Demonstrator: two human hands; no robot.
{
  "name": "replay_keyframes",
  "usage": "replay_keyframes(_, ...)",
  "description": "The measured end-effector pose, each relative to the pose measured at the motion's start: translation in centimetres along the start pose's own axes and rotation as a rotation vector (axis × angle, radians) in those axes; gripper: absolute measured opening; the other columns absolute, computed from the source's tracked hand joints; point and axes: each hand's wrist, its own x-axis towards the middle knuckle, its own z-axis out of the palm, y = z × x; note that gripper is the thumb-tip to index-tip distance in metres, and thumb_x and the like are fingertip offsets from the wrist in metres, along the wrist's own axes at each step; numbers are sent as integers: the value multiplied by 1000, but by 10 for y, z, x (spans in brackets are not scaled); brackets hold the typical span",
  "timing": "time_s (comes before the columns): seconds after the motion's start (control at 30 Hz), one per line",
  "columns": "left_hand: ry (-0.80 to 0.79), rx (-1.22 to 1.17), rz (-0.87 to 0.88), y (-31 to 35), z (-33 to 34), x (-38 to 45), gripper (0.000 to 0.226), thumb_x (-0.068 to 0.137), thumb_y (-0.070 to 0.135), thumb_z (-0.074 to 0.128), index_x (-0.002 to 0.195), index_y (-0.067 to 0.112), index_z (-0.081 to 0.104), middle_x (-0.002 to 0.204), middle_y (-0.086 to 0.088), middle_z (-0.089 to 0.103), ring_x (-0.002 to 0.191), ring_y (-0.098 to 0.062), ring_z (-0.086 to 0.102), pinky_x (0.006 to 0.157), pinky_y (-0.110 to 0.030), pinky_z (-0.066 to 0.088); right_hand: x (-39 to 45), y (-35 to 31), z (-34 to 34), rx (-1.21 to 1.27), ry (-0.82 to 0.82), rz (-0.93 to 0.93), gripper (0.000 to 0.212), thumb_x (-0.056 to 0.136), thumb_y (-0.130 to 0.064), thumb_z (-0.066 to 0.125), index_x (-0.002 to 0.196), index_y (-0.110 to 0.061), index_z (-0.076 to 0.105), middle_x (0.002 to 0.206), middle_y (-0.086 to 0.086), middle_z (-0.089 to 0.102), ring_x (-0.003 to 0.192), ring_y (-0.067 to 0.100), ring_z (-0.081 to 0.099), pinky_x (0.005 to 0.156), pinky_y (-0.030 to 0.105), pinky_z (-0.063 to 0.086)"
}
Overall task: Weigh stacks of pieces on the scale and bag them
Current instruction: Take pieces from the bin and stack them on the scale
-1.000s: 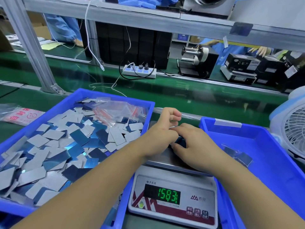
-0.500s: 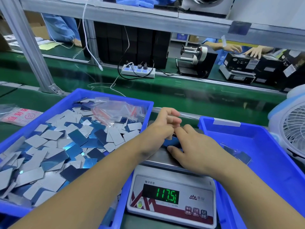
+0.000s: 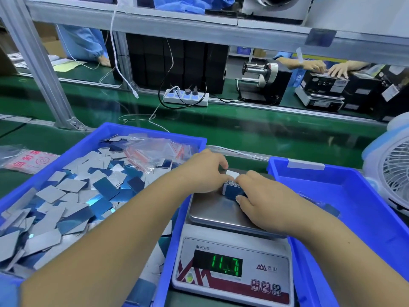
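A digital scale (image 3: 232,220) sits between two blue trays, its green display (image 3: 218,264) lit with digits. On the steel pan lies a small stack of blue and silver pieces (image 3: 232,189). My left hand (image 3: 203,171) curls over the stack's far left end and pinches it. My right hand (image 3: 263,196) grips the stack's near right side with thumb and fingers. The left blue tray (image 3: 155,135) holds several loose blue and silver pieces (image 3: 73,196) and a pile of small clear zip bags (image 3: 155,151).
A second blue tray (image 3: 354,196) stands to the right with a bagged piece (image 3: 325,207) inside. A white fan (image 3: 391,169) is at the far right. Behind runs a green conveyor belt (image 3: 265,129) with a power strip (image 3: 186,97). A metal frame post (image 3: 37,63) rises on the left.
The stack has come into view between my hands as they shifted on the pan. The scale reading has dropped from about 158 to a lower number.
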Motion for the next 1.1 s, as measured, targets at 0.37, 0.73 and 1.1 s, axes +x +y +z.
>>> replay_keyframes(0.37, -148, -55, -34, 20, -12, 0, 20, 83, 15, 68, 70, 31, 69, 80, 9, 72, 74, -9, 62, 57, -21, 44, -3, 25, -11, 239, 88, -54, 24, 92, -32, 64, 113, -40, 54, 101, -17, 54, 91, 1, 52, 78, 15, 40)
replay_keyframes(0.73, -124, -570, 1, 16, -11, -26, 26, 83, 12, 56, 101, 29, 62, 87, 14, 77, 79, -6, 64, 81, -24, 51, -1, 30, -9, 319, 159, 2, 22, 81, -35, 75, 97, -41, 60, 94, -15, 49, 86, -8, 47, 69, 14, 35)
replay_keyframes(1.1, 158, -1031, -55, 46, 15, -36, 33, 64, 25, 43, 95, 28, 52, 92, 3, 65, 85, -11, 60, 78, -26, 45, 9, -6, 4, 240, 259, 8, 33, 85, -30, 66, 117, -32, 59, 98, -4, 55, 93, 19, 55, 81, 34, 45)
